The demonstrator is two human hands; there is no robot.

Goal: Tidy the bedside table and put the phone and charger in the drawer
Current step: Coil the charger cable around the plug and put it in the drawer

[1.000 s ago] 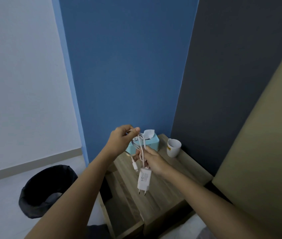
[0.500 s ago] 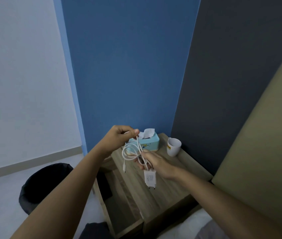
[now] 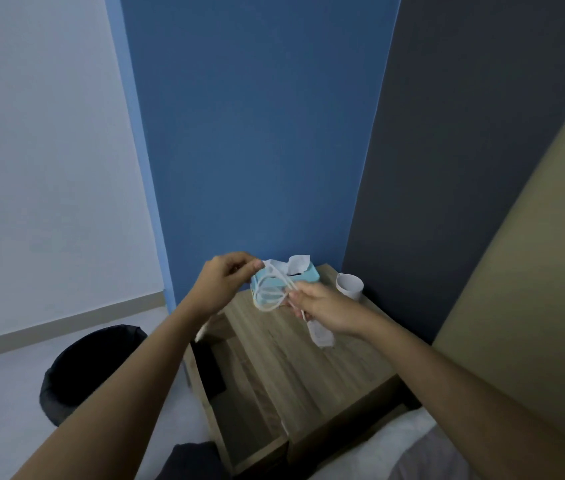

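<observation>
Two hands work mid-frame: the left hand (image 3: 225,282) pinches the charger (image 3: 276,292) cable's loops, the right hand (image 3: 322,310) is clamped on the cable above its plug. The open drawer (image 3: 239,410), lower centre, awaits it; no phone shows.

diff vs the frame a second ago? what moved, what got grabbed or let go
The charger cable has gone from hanging lengths to loops between the two hands. The plug brick, which dangled below the right hand, is now drawn up against it. The left hand still pinches the cable top. Nothing was released. Tissue box, cup and open drawer are unchanged.
</observation>
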